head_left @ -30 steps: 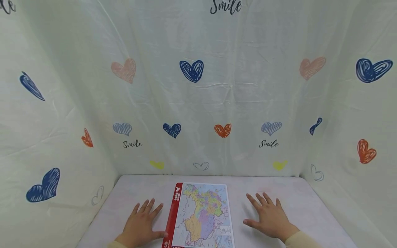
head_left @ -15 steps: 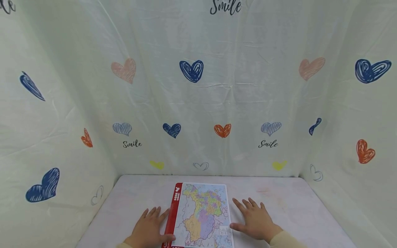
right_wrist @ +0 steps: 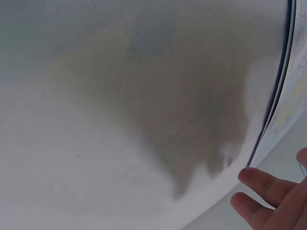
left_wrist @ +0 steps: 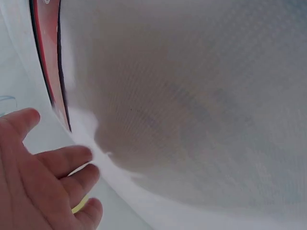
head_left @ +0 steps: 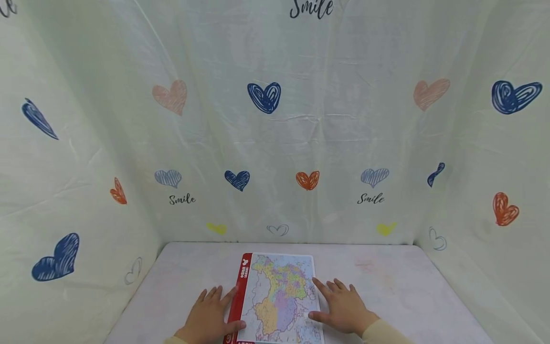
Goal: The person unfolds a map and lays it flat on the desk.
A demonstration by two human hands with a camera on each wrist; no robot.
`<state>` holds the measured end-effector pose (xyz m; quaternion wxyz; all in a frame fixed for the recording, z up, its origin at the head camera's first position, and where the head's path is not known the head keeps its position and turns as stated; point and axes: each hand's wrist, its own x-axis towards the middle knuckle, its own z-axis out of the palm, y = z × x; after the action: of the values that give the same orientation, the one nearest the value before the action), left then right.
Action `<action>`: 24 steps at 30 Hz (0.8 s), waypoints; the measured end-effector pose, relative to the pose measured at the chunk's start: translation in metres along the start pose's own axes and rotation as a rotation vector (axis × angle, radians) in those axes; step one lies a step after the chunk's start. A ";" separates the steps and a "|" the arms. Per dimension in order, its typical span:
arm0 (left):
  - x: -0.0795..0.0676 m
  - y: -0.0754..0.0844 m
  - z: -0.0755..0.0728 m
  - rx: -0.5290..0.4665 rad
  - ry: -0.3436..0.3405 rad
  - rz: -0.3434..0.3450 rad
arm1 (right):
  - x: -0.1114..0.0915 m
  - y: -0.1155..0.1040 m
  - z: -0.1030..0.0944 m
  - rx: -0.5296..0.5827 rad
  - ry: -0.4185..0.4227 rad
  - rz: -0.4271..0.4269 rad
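Map (head_left: 279,303) flat between left hand (head_left: 208,313) and right hand (head_left: 344,308), both outspread.

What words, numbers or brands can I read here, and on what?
"Smile", on the curtain, top middle.
"Smile", on the curtain, lower left.
"Smile", on the curtain, lower right.
"le", partly cut off, on the curtain, top left corner.
The map: white characters on its red strip and finer print, too small or blurred to read.

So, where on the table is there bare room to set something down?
The table is bare from the right hand rightward to the curtain, and from the left hand leftward to it. Behind the map, a thin strip runs to the curtain. The middle is crowded: map flanked by both hands.
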<state>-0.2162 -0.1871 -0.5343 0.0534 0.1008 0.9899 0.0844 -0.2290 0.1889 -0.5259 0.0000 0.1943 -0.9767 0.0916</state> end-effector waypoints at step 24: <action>0.004 0.002 0.001 -0.096 -0.032 0.077 | 0.001 -0.008 0.001 0.083 -0.071 -0.108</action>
<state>-0.2194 -0.1842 -0.5351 0.0708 0.1375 0.9791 0.1324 -0.2264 0.1811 -0.5251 -0.0376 0.2495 -0.9596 0.1248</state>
